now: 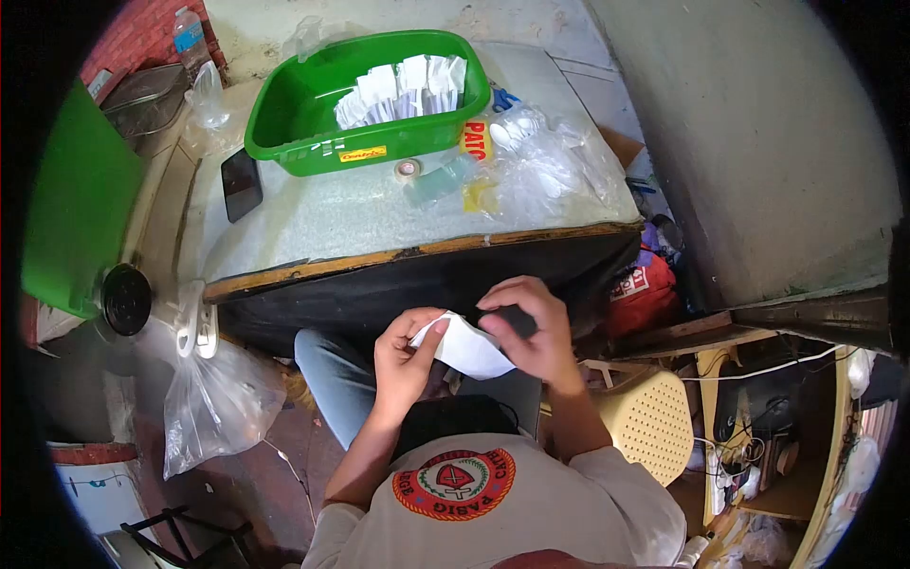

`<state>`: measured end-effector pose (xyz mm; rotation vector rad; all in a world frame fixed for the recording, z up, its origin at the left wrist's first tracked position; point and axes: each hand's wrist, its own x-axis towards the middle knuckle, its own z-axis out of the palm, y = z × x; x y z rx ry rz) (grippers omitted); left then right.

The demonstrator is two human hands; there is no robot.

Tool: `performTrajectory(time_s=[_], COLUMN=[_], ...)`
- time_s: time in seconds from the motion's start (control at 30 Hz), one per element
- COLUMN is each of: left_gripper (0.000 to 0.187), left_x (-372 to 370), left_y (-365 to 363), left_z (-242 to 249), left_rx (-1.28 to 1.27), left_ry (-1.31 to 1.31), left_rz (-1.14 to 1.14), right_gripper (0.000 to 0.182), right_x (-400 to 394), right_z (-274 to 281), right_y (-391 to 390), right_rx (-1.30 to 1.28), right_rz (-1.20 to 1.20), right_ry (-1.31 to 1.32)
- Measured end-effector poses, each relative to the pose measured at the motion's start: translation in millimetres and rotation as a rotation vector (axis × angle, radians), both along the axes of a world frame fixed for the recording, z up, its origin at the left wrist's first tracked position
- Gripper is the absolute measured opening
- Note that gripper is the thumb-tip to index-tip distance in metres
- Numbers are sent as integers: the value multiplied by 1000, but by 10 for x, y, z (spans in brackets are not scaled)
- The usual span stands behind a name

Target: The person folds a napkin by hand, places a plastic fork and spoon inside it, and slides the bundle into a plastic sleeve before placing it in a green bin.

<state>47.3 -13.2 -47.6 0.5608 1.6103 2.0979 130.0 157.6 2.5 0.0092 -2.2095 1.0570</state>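
Observation:
A folded white sheet (pixel 474 350), perhaps paper or tissue, is pinched between the thumb and fingers of my left hand (pixel 408 356), above my lap. My right hand (pixel 533 327) is at the sheet's right side, its thumb and fingers curved and apart, with nothing visible between them. Whether its palm side touches the sheet is hard to tell. Beyond the hands, a green basin (pixel 370 152) on the table holds rows of white wrapped packets (pixel 403 90).
On the table (pixel 313 223) lie a phone (pixel 242 186), a tape roll (pixel 407 170), clear plastic bags (pixel 550 175) with white items and blue scissors (pixel 504 99). A plastic bag (pixel 218 403) hangs left; a yellow stool (pixel 654 422) stands right.

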Motion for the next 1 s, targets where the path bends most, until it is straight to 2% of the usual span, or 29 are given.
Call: performTrajectory(time_s=[0.07,0.13,0.27,0.57,0.67,0.73,0.83,1.0], left_gripper=[13,13,13,12,12,11,10,11], left_x=[26,49,84,85,73,61,35,35], left_y=[-16,-31,-35,0,2,-14,-19,15], left_z=[30,46,40,29,37,67,71,24], left_rx=[30,25,34,55,32,21,48,91], left_ry=[6,-3,33,47,97,73,77,43], left_rz=[-2,-24,-23,-16,15,57,116,188], right_gripper=[15,18,14,10,16,23,27,21], right_x=[-2,-9,-27,3,25,82,152,174], right_z=[-6,-44,-181,-246,-266,-263,-306,-361], right_y=[-151,-248,-288,-350,-345,-363,-321,-309], right_rx=[-2,-153,-121,-253,-237,-365,-284,-400], right_rz=[9,-25,-38,-21,0,66,103,40], right_ry=[-14,-67,-22,-21,-14,-115,-162,-173])
